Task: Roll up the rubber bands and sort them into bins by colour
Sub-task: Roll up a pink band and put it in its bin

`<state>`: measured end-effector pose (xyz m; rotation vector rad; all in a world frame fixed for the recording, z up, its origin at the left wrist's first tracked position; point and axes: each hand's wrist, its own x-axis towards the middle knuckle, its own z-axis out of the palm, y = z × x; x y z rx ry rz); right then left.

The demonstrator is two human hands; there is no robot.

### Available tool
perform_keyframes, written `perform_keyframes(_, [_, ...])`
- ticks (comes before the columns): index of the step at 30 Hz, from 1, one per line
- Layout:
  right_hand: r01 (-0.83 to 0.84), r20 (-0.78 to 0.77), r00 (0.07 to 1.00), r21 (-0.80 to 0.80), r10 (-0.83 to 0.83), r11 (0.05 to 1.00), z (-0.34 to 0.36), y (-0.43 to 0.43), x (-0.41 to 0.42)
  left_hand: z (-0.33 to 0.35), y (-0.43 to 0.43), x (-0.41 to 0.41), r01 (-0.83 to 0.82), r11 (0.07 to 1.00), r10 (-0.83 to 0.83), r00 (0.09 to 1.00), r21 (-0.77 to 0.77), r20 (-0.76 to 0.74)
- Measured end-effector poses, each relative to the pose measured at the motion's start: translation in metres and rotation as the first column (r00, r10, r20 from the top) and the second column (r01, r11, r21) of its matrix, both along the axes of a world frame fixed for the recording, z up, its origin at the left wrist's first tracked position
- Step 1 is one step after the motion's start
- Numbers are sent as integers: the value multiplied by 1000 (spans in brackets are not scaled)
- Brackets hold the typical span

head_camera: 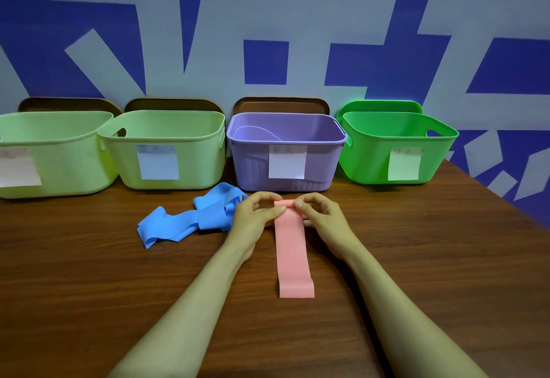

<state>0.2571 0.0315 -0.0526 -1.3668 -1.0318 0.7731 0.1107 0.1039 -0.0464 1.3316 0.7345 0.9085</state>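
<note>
The person is starting the roll at the far end of the pink band point(293, 258), which is lying flat on the table point(416, 258) and running straight back towards them. The left hand point(256, 214) and right hand point(321, 217) are both pinching that far edge, fingers curled over a first small turn, one hand at each side of the strip.

To do this well, I'd say the first turn needs to be tight and square across the width, or the roll will be coning off to one side as it comes nearer. Both thumbs should be pressing evenly, and the flat tail should be staying in line. Rubber is likely to spring open, so the grip ought not to be slackening between turns.

The blue bands point(190, 222) are lying in a loose heap just left of the left hand, waiting. Along the far edge are standing two pale bins point(56, 151) point(193, 151), a purple bin point(250, 154) and a green bin point(366, 157). Their labels are too blurred to read, so I cannot tell which one is taking pink.
</note>
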Motion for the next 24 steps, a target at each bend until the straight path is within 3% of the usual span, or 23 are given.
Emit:
perform_keyframes(8, [-38, -150, 988, 39, 44, 999, 2, 0, 3, 0, -1, 1, 1, 999, 0, 1000, -45, 19])
perform_keyframes(19, [-56, -81, 995, 12, 57, 998, 6, -4, 1, 0, 0, 2, -9, 998, 9, 1000, -54, -5])
perform_keyframes(24, [-36, -129, 991, -2, 35, 999, 5, -2, 0, -2, 2, 1, -4, 998, 3, 1000, -55, -6])
